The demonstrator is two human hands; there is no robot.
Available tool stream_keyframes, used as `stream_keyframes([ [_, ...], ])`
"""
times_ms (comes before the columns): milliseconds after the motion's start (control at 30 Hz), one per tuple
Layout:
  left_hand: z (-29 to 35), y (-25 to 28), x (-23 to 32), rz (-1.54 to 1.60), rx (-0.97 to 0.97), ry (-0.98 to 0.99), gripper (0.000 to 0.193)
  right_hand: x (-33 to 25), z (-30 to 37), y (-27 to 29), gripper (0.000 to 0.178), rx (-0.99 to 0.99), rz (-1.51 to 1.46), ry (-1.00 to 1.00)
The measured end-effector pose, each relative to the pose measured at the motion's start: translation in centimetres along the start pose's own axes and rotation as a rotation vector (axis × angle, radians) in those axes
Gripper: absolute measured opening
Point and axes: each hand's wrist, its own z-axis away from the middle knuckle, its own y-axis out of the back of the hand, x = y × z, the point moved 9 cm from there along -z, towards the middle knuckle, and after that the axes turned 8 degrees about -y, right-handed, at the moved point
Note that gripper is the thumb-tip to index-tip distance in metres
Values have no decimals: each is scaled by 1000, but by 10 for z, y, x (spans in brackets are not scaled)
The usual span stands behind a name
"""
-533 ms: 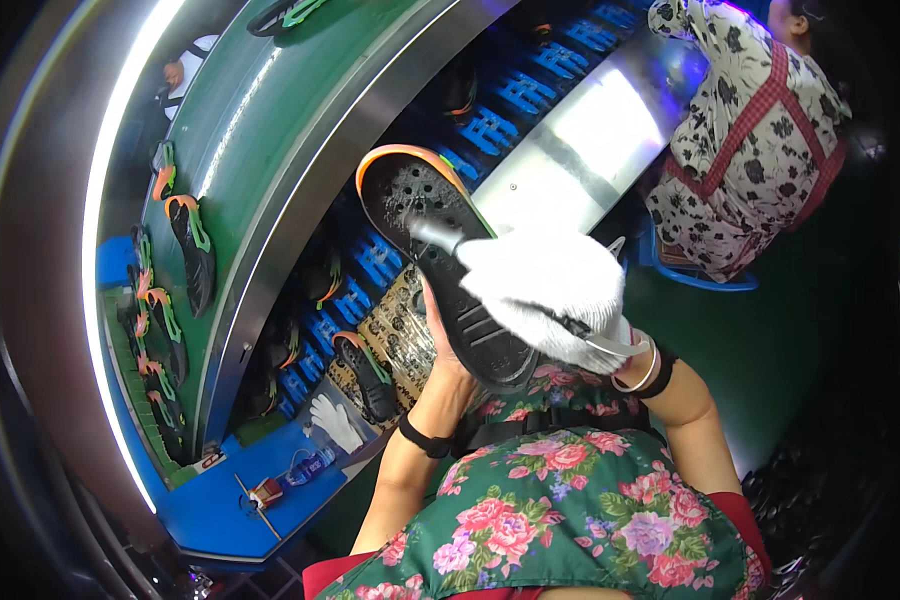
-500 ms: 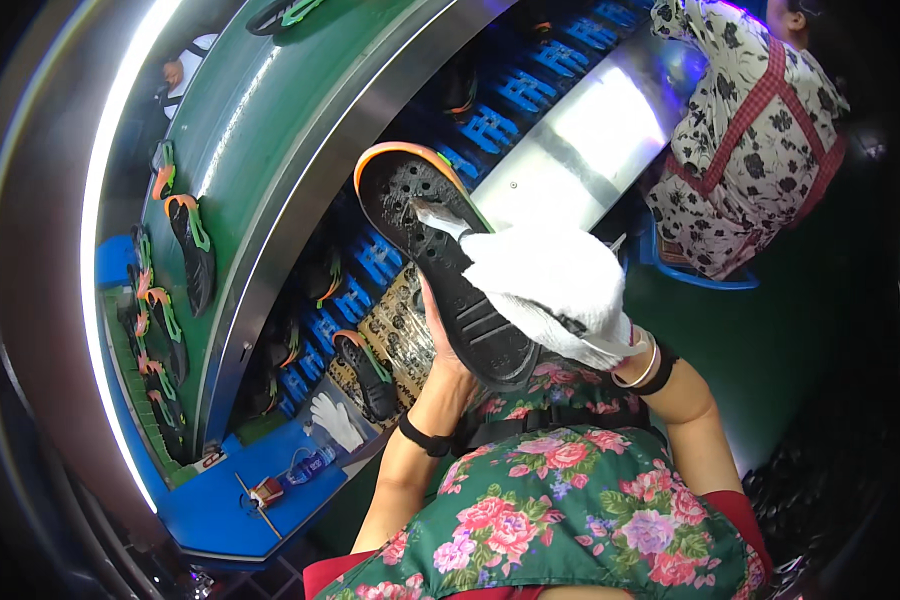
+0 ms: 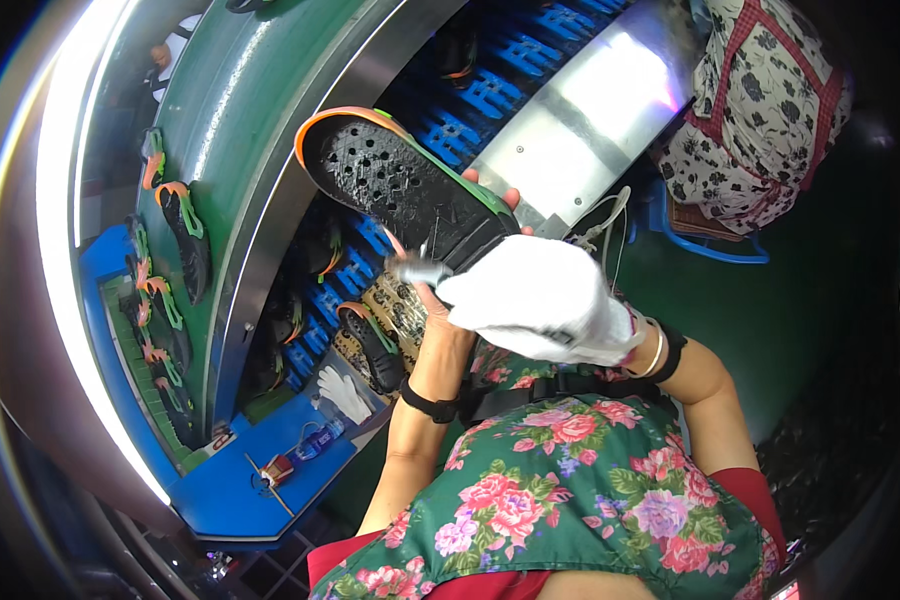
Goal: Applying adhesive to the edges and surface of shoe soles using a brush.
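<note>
My left hand (image 3: 444,328), bare, supports a black shoe sole (image 3: 370,165) from beneath. Its fingertips show past the sole's far right edge. The sole has an orange and green rim, many small holes in its wide end, and a wet-looking shine. In a white glove, my right hand (image 3: 540,300) is closed around a small brush (image 3: 420,270), whose blurred tip lies at the sole's left edge near the middle. The glove hides the brush's handle and the sole's near end.
A green conveyor belt (image 3: 235,130) curves past at the left, carrying several similar shoe parts. Another sole (image 3: 370,340) rests on a patterned board beside blue racks. White gloves (image 3: 344,392) and a bottle (image 3: 318,440) are on the blue table (image 3: 230,505). A co-worker (image 3: 770,100) sits at the right.
The brush has gone from the holes of the wide end down to the sole's middle left edge. The sole has shifted left and tilted, and left fingertips now show at its right side.
</note>
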Motion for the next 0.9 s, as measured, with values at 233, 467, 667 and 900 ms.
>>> stream_keyframes([
  [233,-7,-15,2,92,-194,15,90,9,12,-2,27,2,-45,-19],
  [467,-18,3,18,141,-180,-20,92,34,13,2,24,-11,-177,-158],
  [667,-16,8,32,42,-108,-83,87,20,9,-4,20,-247,-541,-119],
  [900,-22,-10,21,73,-174,-75,94,16,15,-5,17,-303,-378,-102],
])
